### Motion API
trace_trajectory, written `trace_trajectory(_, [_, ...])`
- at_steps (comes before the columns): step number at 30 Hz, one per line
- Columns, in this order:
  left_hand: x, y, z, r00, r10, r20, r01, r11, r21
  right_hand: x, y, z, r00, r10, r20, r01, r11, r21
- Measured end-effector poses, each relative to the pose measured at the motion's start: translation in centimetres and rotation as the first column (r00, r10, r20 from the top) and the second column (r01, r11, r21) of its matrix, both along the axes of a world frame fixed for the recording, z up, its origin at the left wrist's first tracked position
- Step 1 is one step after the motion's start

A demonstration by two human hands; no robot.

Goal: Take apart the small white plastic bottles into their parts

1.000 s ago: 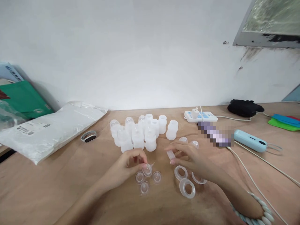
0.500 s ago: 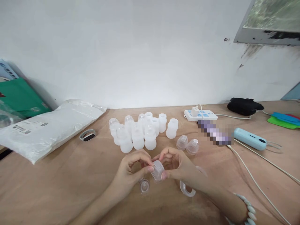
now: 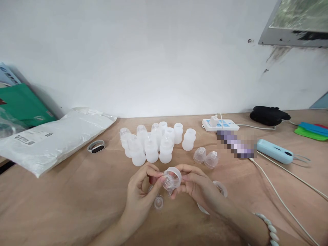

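Note:
My left hand (image 3: 143, 188) pinches a clear bottle nipple (image 3: 167, 183) between thumb and fingertips. My right hand (image 3: 198, 182) grips a clear bottle collar ring (image 3: 177, 172), its opening turned toward the nipple. Nipple and ring overlap in view; I cannot tell how far one sits inside the other. Beneath my hands another clear nipple (image 3: 158, 203) lies on the table, with one more partly hidden behind my left fingers. Beside my right forearm lies a second collar ring (image 3: 222, 188); another is mostly covered by that arm.
Several white baby bottles (image 3: 138, 158) stand at mid-table, some with clear domed caps. Two loose caps (image 3: 199, 155) lie right of them. Behind are a power strip (image 3: 219, 125), a blurred phone (image 3: 234, 145) and a blue device (image 3: 274, 151). A white parcel (image 3: 56, 140) and a wristband (image 3: 96, 147) lie left.
The ring has been turned so its opening faces up and left, and the nipple now shows in front of it. My right fingers have shifted around the ring.

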State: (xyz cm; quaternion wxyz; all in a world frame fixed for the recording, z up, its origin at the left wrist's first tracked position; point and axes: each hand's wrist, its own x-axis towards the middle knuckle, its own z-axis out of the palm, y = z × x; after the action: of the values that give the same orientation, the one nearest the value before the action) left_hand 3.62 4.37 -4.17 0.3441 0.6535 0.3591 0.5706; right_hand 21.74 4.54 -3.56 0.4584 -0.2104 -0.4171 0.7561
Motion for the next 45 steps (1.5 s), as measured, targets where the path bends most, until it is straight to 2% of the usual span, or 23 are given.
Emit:
trace_trajectory(8, [0.2,-0.5,-0.5,0.999,0.037,0.034,-0.037,0.999,-0.008,-0.1,0.2,-0.9,0.996,-0.024,0.082,0.018,0.998,0.062])
trace_trajectory(14, [0.3,-0.7,-0.4,0.999,0.035,-0.001,-0.035,0.999,0.008,-0.4,-0.1,-1.6,0.964,-0.169,0.207,0.131,0.974,0.185])
trace_trajectory(18, [0.3,-0.6,-0.4,1.0,0.002,-0.012,-0.003,0.997,-0.082,-0.3,-0.6,-1.1,0.872,-0.343,0.35,0.233,0.918,0.322])
trace_trajectory(22, [0.3,-0.9,-0.9,0.989,-0.134,0.064,0.142,0.979,-0.144,-0.1,-0.9,-0.7,0.77,-0.462,0.44,0.262,0.858,0.443])
trace_trajectory(24, [0.4,-1.0,-1.1,0.982,-0.187,0.038,0.191,0.968,-0.162,-0.1,-1.0,-0.7,0.742,-0.482,0.466,0.251,0.844,0.473])
trace_trajectory(27, [0.5,-0.8,-1.1,0.975,-0.216,-0.044,0.207,0.965,-0.159,0.0,-1.0,-0.6,0.721,-0.489,0.492,0.218,0.833,0.508])
trace_trajectory(29, [0.4,-0.6,-1.0,0.973,-0.219,-0.076,0.208,0.969,-0.133,0.0,-1.0,-0.5,0.711,-0.51,0.484,0.2,0.807,0.556])
trace_trajectory(34, [-0.2,0.2,-0.7,0.972,-0.181,-0.151,0.173,0.983,-0.068,0.4,-0.9,-0.1,0.681,-0.611,0.404,0.174,0.671,0.721])
trace_trajectory(45, [-0.7,0.7,-0.4,0.987,-0.151,-0.058,0.153,0.987,0.039,0.8,-1.3,0.9,0.645,-0.663,0.381,0.123,0.582,0.804])
